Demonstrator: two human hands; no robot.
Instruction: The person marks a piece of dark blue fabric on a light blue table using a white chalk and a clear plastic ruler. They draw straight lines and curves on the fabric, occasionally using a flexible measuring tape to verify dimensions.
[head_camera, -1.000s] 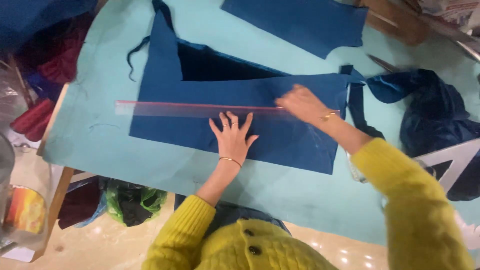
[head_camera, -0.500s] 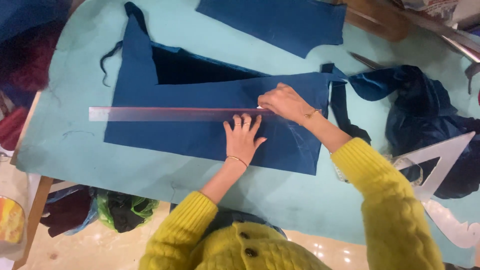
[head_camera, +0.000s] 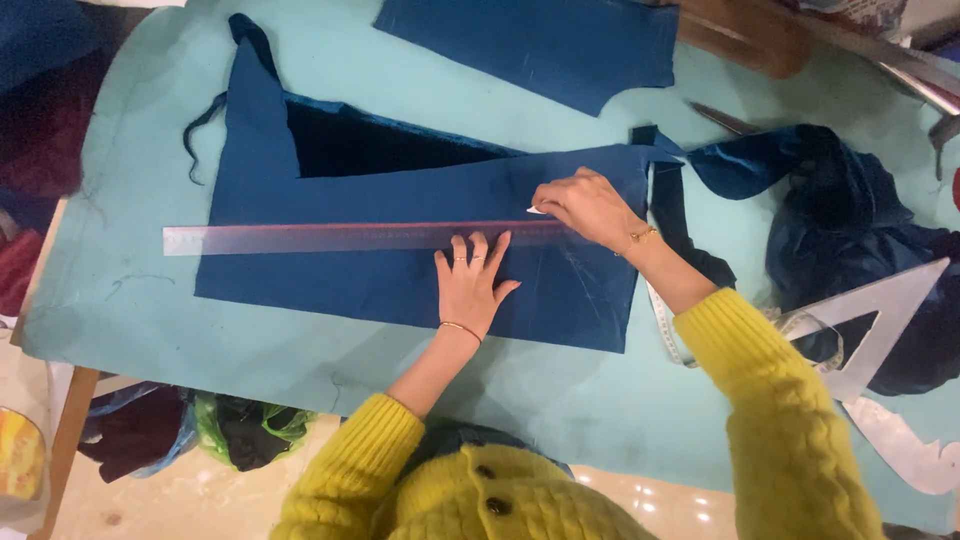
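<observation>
A large piece of dark blue cloth lies flat on a turquoise table. A long clear ruler lies across it from left to right. My left hand rests flat, fingers spread, on the cloth with its fingertips pressing the ruler's lower edge. My right hand sits at the ruler's right end, pinching a small white piece of chalk against the cloth just above the ruler. Both sleeves are yellow knit.
A second blue cloth piece lies at the table's far side. A heap of dark blue cloth sits at the right, with scissors beside it. A clear triangle ruler and a measuring tape lie at the right front.
My right hand has slid left along the ruler to its right end. The view has shifted, so the cloth and ruler sit further left in the frame.
</observation>
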